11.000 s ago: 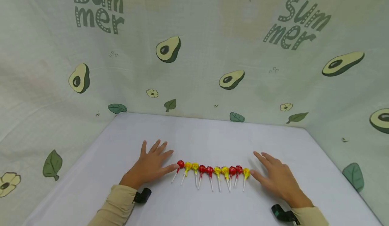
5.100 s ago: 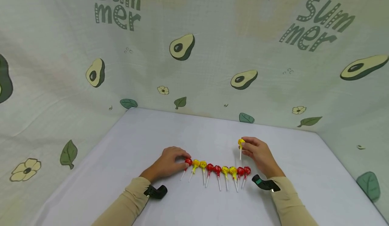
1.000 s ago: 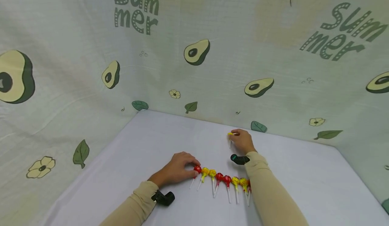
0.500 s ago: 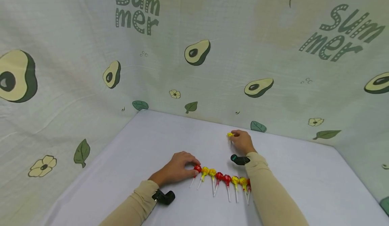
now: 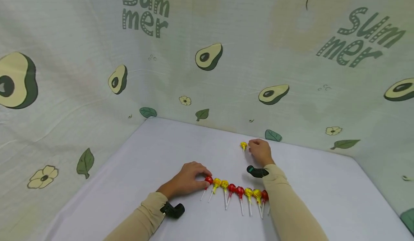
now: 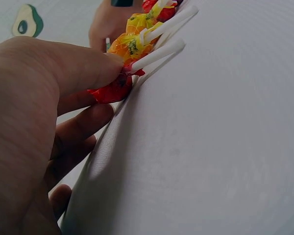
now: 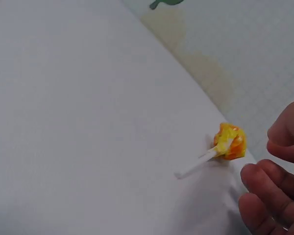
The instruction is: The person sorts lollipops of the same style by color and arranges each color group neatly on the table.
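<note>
A row of several red and yellow lollipops point(image 5: 237, 192) lies on the white table point(image 5: 161, 151), sticks pointing toward me. My left hand point(image 5: 203, 177) is curled at the row's left end. Its fingertips pinch the head of the end red lollipop point(image 5: 208, 180), which the left wrist view shows under my finger point(image 6: 112, 90). One yellow lollipop point(image 5: 243, 146) lies alone farther back on the table. My right hand point(image 5: 255, 149) hovers just to its right, holding nothing. In the right wrist view the yellow lollipop point(image 7: 229, 142) lies flat, and my loosely curled fingers point(image 7: 272, 196) are apart from it.
Pale cloth walls point(image 5: 97, 72) printed with avocados, leaves and "Summer" enclose the table on the left, back and right. My right forearm point(image 5: 284, 205) lies across the right end of the row. Black wrist mounts point(image 5: 173, 210) sit on both sleeves.
My right hand has let go of the yellow lollipop, which now lies on the table, and has drawn slightly to the right. The left hand stays at the red lollipop.
</note>
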A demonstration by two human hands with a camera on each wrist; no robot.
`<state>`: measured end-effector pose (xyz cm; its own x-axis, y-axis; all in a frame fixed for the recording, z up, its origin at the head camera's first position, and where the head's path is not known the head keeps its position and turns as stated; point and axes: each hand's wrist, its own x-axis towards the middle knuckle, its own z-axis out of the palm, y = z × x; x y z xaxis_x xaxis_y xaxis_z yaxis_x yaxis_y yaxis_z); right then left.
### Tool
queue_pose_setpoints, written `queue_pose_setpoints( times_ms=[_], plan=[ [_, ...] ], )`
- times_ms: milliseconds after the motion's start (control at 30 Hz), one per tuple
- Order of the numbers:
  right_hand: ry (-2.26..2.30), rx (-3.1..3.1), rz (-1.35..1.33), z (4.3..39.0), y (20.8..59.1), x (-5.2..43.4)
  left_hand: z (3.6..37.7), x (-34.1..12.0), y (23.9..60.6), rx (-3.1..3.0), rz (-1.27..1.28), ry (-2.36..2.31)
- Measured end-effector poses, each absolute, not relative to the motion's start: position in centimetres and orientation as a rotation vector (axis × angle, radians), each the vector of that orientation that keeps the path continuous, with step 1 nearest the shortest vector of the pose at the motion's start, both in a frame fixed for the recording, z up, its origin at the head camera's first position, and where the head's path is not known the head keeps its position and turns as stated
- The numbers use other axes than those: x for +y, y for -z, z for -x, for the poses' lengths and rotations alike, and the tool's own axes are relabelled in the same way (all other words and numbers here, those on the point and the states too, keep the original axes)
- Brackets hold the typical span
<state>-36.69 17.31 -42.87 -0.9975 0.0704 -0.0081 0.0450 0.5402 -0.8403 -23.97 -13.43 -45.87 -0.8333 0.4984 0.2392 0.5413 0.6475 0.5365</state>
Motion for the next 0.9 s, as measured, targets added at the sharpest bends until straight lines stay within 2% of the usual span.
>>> queue_pose_setpoints(
  times_ms=[400,900],
  plan=[
    [-1.676,-2.543,0.073,33.1,40.0,19.7,23.9,-13.6,45.6,-2.738,0.924,0.970],
    [-1.756,-2.521,0.088,28.2,41.0,21.5,23.9,-13.5,45.7,-2.758,0.904,0.991]
  ],
)
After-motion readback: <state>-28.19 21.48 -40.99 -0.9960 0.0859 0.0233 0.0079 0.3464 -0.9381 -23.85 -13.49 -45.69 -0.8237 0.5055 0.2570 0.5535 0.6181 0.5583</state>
